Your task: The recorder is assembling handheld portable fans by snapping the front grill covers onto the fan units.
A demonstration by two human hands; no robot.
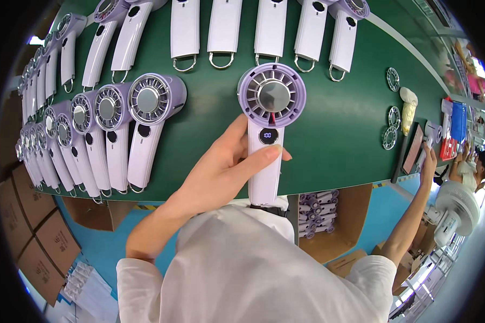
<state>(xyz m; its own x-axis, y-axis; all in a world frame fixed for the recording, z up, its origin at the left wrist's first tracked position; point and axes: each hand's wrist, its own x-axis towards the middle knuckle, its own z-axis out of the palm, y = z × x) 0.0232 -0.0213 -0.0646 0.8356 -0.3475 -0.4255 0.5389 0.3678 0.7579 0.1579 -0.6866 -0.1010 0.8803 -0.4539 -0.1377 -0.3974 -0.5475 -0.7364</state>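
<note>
My left hand is wrapped round the white handle of a handheld fan near the table's front edge. Its thumb lies across the handle, just below a small round display that is lit. The fan's round lavender head faces up, with a grey disc at its centre and a small red part low in the ring. Far to the right, my right hand is closed on the white handle of what looks like another handheld fan, small and partly hidden there.
Rows of similar fans lie left and along the back of the green table. Loose round grilles and a wrapped yellowish tool lie right, near a blue bin. Below stands a carton of fans; a pedestal fan is right.
</note>
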